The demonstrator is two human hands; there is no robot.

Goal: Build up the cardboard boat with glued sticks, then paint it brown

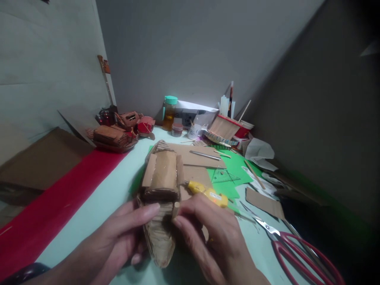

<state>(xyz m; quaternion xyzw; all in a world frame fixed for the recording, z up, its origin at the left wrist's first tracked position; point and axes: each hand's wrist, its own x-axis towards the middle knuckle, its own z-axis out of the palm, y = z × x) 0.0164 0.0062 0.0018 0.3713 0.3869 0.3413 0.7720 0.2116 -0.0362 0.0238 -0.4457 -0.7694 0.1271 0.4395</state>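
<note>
A brown cardboard boat model (162, 190) with a boxy cabin on top stands on the pale table in front of me. My left hand (123, 235) grips its near end from the left, thumb across the hull just below the cabin. My right hand (208, 233) presses its fingers against the right side of the hull, at a small stub next to the cabin. A yellow glue gun (208, 192) lies just behind my right hand, apart from it.
Red-handled scissors (292, 247) lie at the near right. Flat cardboard sheets (196, 156), green paper (234, 168) and sticks cover the middle. A basket of cardboard models (114, 136) stands back left, a jar (170, 113) and cups at the back. A red sheet (50, 209) runs along the left.
</note>
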